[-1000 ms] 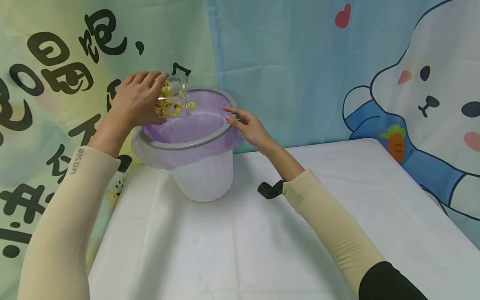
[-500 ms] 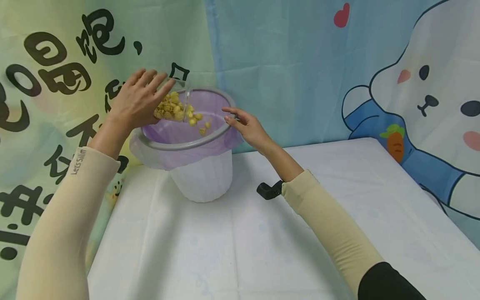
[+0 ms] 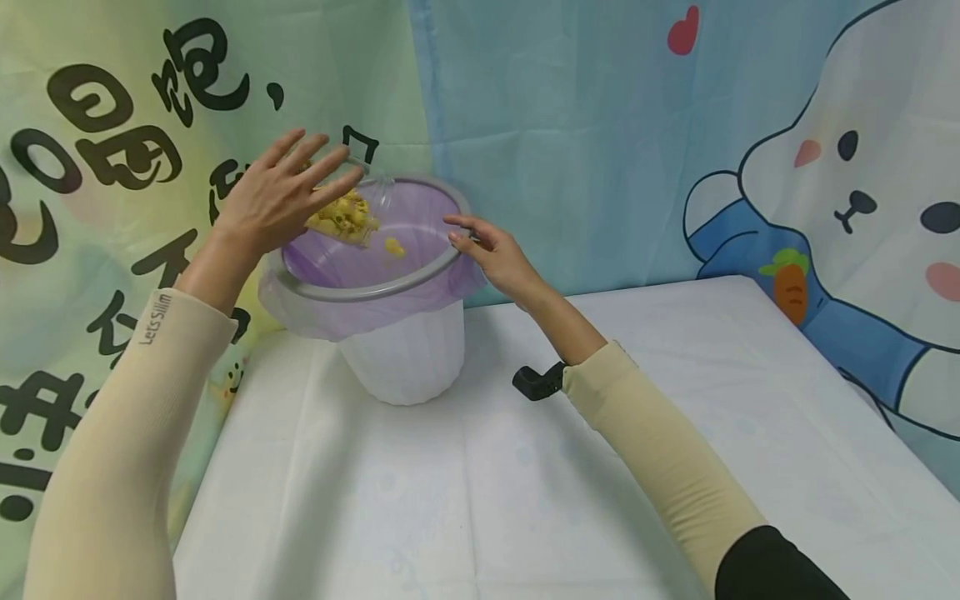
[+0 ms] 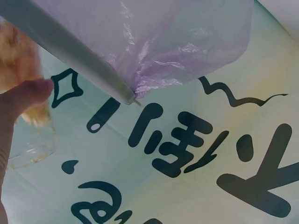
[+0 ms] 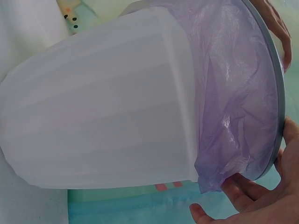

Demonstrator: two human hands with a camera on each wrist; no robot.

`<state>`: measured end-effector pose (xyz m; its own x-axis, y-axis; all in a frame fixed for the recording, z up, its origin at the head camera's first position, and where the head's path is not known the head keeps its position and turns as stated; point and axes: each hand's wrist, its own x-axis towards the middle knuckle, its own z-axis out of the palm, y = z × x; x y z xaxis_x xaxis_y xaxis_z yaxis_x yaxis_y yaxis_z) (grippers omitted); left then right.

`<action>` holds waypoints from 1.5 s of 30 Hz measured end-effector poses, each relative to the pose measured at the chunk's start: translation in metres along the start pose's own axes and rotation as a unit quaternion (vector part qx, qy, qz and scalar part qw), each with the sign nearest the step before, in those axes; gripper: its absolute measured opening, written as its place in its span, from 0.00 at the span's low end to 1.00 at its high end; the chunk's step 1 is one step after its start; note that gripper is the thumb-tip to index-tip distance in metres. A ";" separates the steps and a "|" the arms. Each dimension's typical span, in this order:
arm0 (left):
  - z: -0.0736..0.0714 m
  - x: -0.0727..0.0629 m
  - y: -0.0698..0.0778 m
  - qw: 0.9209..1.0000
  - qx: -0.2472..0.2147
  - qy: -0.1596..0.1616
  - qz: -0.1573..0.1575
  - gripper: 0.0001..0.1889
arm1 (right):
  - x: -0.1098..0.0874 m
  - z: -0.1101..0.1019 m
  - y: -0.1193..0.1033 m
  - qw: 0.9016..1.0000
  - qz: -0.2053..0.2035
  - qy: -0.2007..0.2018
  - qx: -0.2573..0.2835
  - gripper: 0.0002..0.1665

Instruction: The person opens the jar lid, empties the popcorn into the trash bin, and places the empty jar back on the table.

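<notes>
My left hand (image 3: 281,187) holds a clear container (image 3: 382,192) of yellow popcorn (image 3: 345,218), tilted over a white trash bin (image 3: 405,358). The fingers spread across the container, and the left wrist view shows the thumb against its side. One yellow clump (image 3: 394,247) shows inside the bin's mouth, below the container's lip. A purple bag (image 3: 322,312) lines the bin and hangs over its grey rim (image 3: 375,292). My right hand (image 3: 498,254) grips the rim at the right, with fingers against the bag outside in the right wrist view (image 5: 261,198). The bin's bottom inside is hidden.
The bin stands on a white-covered table (image 3: 465,500), near its back left. Behind it hangs a printed cloth backdrop (image 3: 555,150) with lettering and a cartoon animal. A black wrist mount (image 3: 538,382) sticks out from the right wrist.
The left hand has tilted the container further down, its fingers lifting and spreading. Popcorn has slid towards the mouth and several pieces have fallen into the bin. The right hand stays put.
</notes>
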<state>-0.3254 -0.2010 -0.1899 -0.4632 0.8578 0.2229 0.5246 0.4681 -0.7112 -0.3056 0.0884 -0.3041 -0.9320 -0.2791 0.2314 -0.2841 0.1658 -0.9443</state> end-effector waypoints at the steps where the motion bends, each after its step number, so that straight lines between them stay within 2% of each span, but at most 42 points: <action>1: -0.001 0.000 0.000 1.000 0.009 -0.004 0.003 0.44 | 0.000 0.000 0.000 1.000 0.000 0.000 0.000 0.26; 6: -0.004 0.000 -0.001 0.998 0.054 -0.022 0.017 0.46 | 0.000 0.000 0.001 1.000 -0.005 -0.001 0.001 0.25; 12: -0.006 0.002 -0.001 0.994 0.106 -0.007 0.032 0.52 | -0.002 0.000 0.000 1.000 -0.010 -0.002 0.002 0.25; 15: -0.007 0.002 0.000 0.987 0.153 0.017 0.044 0.54 | -0.002 0.001 0.000 1.000 -0.008 -0.002 0.003 0.25; 18: -0.006 0.003 0.000 0.976 0.204 0.053 0.058 0.53 | -0.002 0.001 0.000 1.000 -0.005 -0.003 0.003 0.25; 20: -0.005 0.002 0.001 0.969 0.225 0.074 0.064 0.51 | -0.001 0.001 0.000 1.000 -0.002 -0.004 0.001 0.25; 22: -0.004 0.002 0.001 0.967 0.232 0.081 0.066 0.50 | -0.001 0.002 -0.001 1.000 -0.001 -0.004 0.000 0.25; 24: -0.004 0.001 0.001 0.968 0.231 0.077 0.065 0.50 | -0.001 0.002 -0.001 1.000 -0.001 -0.003 -0.001 0.25; 27: -0.005 0.000 0.002 0.977 0.202 0.050 0.056 0.51 | 0.000 0.002 -0.001 1.000 -0.002 -0.002 -0.001 0.25; 31: -0.003 -0.002 0.006 0.992 0.122 0.023 0.019 0.49 | 0.000 0.001 -0.001 1.000 -0.005 -0.002 -0.002 0.25; 33: 0.001 -0.003 0.008 0.997 0.067 0.041 -0.013 0.44 | 0.000 0.001 -0.001 1.000 -0.006 -0.002 -0.001 0.25; 35: 0.005 -0.004 0.010 0.996 0.013 0.070 -0.052 0.41 | 0.000 0.001 -0.001 1.000 -0.005 -0.003 0.001 0.25; 37: 0.009 -0.003 0.014 0.989 -0.045 0.096 -0.102 0.41 | 0.000 0.001 -0.001 1.000 -0.006 -0.002 0.000 0.25; 39: 0.012 -0.002 0.018 0.976 -0.103 0.102 -0.163 0.45 | 0.000 0.001 -0.002 1.000 -0.006 -0.003 -0.001 0.25; 40: 0.013 -0.002 0.020 0.966 -0.135 0.096 -0.196 0.47 | -0.001 0.001 -0.002 1.000 -0.007 -0.003 -0.002 0.25; 41: 0.013 -0.001 0.023 0.955 -0.168 0.090 -0.228 0.49 | -0.001 0.001 -0.002 1.000 -0.008 -0.003 -0.002 0.25; 43: 0.014 0.001 0.028 0.927 -0.232 0.073 -0.286 0.53 | -0.001 0.001 -0.001 1.000 -0.009 -0.003 -0.003 0.25; 45: 0.015 0.004 0.034 0.898 -0.290 0.067 -0.325 0.55 | -0.002 0.001 -0.001 1.000 -0.010 -0.002 -0.004 0.25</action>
<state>-0.3202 -0.1850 -0.2231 -0.7364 0.3631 0.5709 0.4757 0.8778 0.0554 -0.3036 0.0883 -0.3039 -0.9253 -0.2867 0.2483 -0.3037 0.1678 -0.9379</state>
